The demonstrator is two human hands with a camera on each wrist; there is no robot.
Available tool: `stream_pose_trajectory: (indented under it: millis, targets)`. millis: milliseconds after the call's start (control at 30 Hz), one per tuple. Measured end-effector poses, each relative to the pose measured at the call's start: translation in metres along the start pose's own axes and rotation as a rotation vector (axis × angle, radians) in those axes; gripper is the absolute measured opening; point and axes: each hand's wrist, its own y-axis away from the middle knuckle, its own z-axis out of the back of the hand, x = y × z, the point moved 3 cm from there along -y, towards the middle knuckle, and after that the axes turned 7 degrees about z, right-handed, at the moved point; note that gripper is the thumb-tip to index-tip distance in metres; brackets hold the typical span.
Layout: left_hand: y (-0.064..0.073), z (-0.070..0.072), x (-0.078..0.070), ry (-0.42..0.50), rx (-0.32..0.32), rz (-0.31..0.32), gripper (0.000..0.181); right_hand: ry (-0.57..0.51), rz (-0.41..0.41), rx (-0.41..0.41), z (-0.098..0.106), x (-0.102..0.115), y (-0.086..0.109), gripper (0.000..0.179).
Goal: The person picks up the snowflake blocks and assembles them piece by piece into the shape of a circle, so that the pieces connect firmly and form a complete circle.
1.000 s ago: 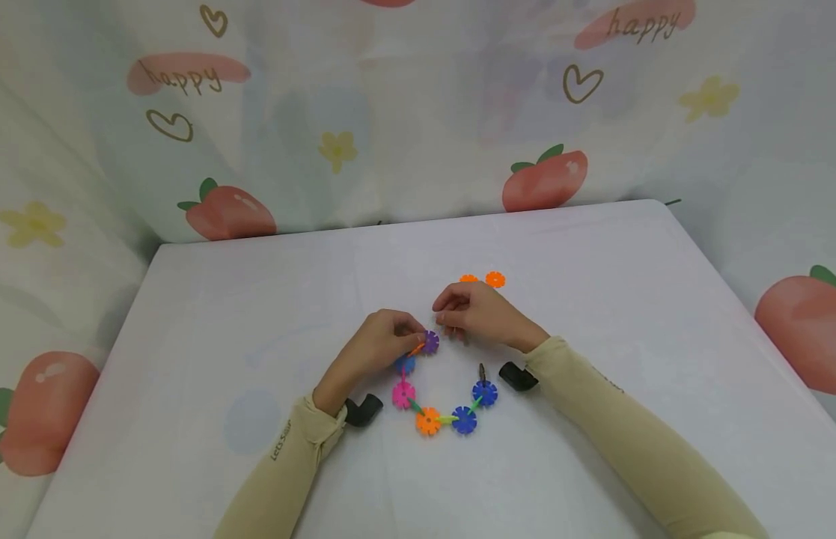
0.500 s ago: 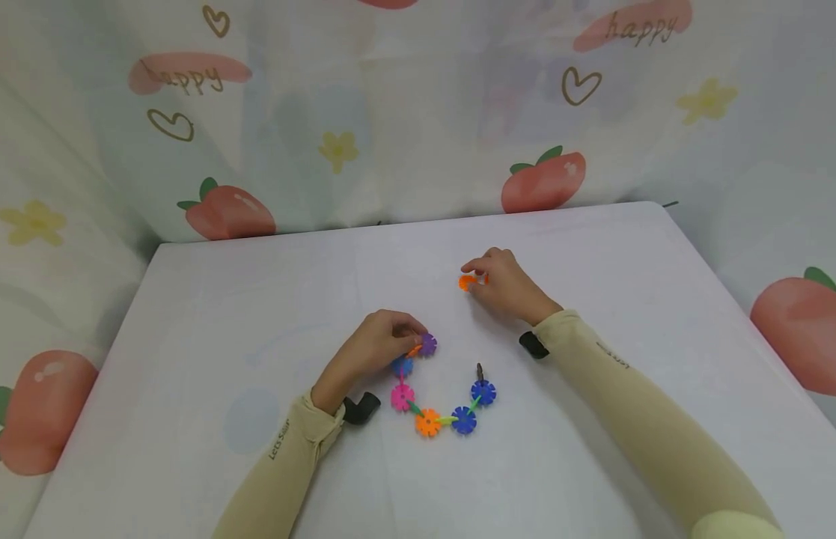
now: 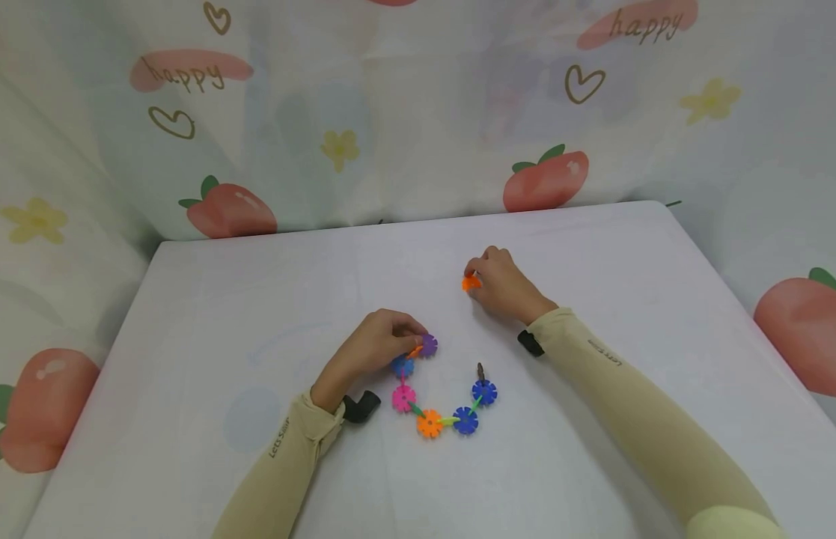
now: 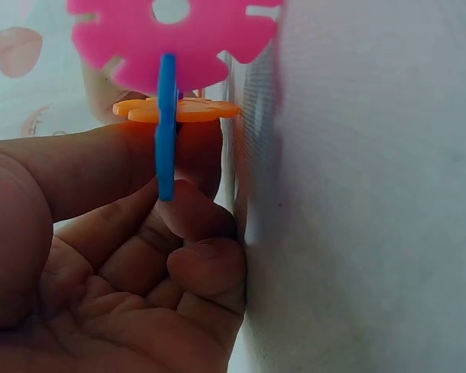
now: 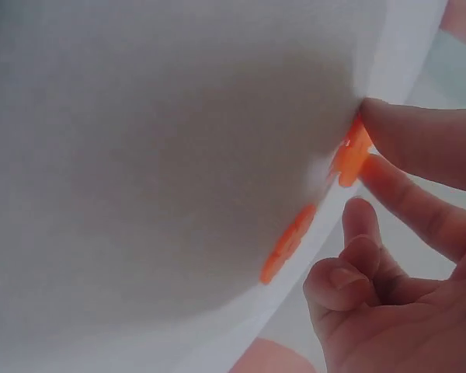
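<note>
A curved chain of notched plastic snowflake discs lies on the white table, with a pink disc (image 3: pixel 403 398), an orange disc (image 3: pixel 429 424) and several blue ones. My left hand (image 3: pixel 373 340) pinches the chain's upper left end, thumb and finger at a flat-lying orange disc (image 4: pixel 186 111) beside the purple end disc (image 3: pixel 429 345). Farther back, my right hand (image 3: pixel 505 284) pinches a loose orange snowflake disc (image 5: pixel 351 159) at its edges between thumb and index finger. A second loose orange disc (image 5: pixel 289 242) lies flat beside it, hidden under the hand in the head view.
The chain's right end carries a dark brown disc (image 3: pixel 481 371) standing on edge. Black wrist cameras sit at both cuffs, the left camera (image 3: pixel 361 407) close beside the chain. A printed curtain (image 3: pixel 418 112) hangs behind the table (image 3: pixel 256 299).
My right hand has moved back and right from near the purple disc to the loose orange discs, and its fingers have closed on one. My left hand stays at the chain.
</note>
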Motion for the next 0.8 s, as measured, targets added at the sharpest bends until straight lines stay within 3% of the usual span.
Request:
stream_pose_trajectory:
  millis: [533,800]
  targets:
    - [-0.001,-0.002,0.002,0.013,-0.006,0.006,0.017,-0.263,0.024,-0.062,0.003,-0.007,0.023,0.013]
    - [0.0,-0.002,0.001,0.011,-0.008,0.003,0.016,-0.287,0.063,-0.068,0.002,-0.002,0.037,0.014]
